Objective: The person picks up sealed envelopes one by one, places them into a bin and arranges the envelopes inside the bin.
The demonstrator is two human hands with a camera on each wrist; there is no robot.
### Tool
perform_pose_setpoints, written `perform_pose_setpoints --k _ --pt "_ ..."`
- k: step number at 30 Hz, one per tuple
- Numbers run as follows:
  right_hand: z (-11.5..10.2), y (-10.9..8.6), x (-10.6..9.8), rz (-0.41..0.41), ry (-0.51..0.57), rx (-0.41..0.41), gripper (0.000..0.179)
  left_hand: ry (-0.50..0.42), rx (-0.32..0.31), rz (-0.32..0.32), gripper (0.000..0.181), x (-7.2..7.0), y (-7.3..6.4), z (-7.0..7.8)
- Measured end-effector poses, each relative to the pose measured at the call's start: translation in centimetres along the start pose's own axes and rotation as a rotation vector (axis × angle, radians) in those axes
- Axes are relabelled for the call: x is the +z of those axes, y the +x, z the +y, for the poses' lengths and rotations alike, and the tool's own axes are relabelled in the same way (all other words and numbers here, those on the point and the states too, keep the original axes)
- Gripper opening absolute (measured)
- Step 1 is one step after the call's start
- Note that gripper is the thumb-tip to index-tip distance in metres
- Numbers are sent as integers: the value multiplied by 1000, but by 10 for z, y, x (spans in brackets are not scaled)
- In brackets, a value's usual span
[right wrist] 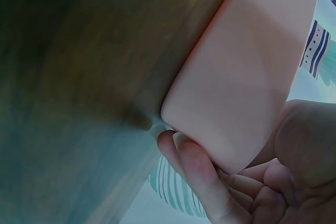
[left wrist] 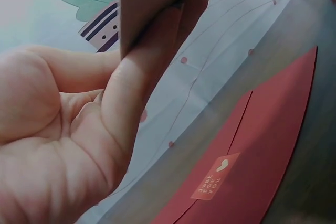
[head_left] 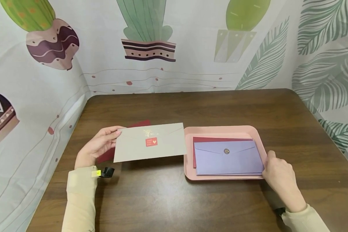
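In the head view my left hand [head_left: 102, 143] pinches the left end of a cream envelope [head_left: 162, 146] with a red heart sticker, held above the table. Below it a red envelope [left wrist: 236, 156] lies on the table, mostly hidden in the head view; the left wrist view shows its sticker. My right hand [head_left: 280, 174] grips the right rim of a pink tray [head_left: 220, 130]. Inside the tray a lavender envelope [head_left: 229, 162] with a round dark seal lies over a dark red one [head_left: 194, 158]. The cream envelope's right edge reaches the tray's left rim.
The brown wooden table [head_left: 162, 199] extends around the tray and envelopes. Behind it and along the sides hangs a cloth [head_left: 191, 71] printed with cacti and leaves. A black strap [head_left: 107, 172] sticks out from the left wrist.
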State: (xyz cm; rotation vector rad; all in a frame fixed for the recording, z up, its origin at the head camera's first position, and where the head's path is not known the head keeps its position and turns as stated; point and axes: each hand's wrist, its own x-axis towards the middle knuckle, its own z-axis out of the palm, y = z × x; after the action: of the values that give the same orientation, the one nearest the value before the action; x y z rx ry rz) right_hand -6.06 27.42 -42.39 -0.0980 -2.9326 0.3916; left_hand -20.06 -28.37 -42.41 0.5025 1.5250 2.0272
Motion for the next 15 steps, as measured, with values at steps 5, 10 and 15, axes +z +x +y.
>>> perform_pose_setpoints --k 5,10,15 --pt "0 0 0 6 0 -4 12 8 1 -8 39 3 3 0" --pt "-1 0 -2 -6 0 3 11 -6 5 -35 40 4 5 -2" --pt "-2 0 -2 -13 2 5 11 2 7 -52 40 7 9 -3"
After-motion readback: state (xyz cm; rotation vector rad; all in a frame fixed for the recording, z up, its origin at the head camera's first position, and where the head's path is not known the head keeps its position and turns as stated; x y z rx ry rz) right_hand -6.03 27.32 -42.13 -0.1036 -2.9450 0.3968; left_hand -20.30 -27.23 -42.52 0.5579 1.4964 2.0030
